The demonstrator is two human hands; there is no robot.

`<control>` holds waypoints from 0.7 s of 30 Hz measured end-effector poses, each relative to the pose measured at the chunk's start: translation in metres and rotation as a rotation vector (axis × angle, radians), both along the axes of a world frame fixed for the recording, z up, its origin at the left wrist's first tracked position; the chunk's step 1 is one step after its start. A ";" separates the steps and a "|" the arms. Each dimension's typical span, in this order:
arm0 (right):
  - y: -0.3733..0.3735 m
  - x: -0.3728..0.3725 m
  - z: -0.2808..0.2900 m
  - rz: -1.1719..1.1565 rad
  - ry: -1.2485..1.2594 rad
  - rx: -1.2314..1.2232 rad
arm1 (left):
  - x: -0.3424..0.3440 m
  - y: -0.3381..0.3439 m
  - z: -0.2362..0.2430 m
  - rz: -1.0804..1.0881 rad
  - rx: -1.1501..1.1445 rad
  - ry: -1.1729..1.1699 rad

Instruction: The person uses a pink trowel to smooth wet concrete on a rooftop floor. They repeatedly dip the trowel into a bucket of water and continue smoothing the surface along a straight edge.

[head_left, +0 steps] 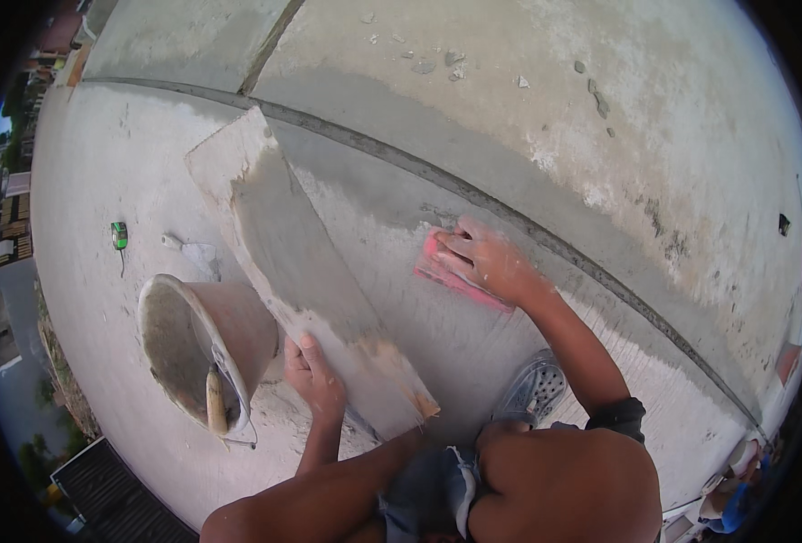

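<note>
My left hand [312,380] grips the left edge of a long, mortar-smeared board [297,253], which lies diagonally across the view. To its right, my right hand [482,258] is closed over a pink pad or float [451,281], resting on pale concrete with a damp grey band beside a long dark groove [383,149]. Left of the board stands a dirty bucket [261,326] with a wooden-handled tool [216,404] in it. A small trowel [200,255] lies behind the bucket.
A green tape measure [119,235] lies at the left. A second groove [270,50] meets the long one at the top. My sandalled foot [535,389] and bent knees are at the bottom. A dark grating [111,489] and buildings show along the left rim.
</note>
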State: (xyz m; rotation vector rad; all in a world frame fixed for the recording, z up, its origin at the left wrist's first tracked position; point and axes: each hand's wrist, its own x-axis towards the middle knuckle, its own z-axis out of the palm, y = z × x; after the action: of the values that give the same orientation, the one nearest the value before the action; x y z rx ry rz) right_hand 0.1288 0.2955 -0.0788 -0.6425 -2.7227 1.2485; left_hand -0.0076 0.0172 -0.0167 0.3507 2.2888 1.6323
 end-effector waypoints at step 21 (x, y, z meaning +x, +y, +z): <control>0.002 0.096 -0.020 -0.152 0.060 0.435 | 0.003 0.000 -0.014 -0.095 0.030 -0.060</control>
State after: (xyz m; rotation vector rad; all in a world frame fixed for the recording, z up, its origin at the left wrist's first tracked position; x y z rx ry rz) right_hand 0.2249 0.2975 -0.0987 -0.7233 -2.7008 0.6014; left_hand -0.0050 0.0170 -0.0309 0.4048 2.1719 1.6098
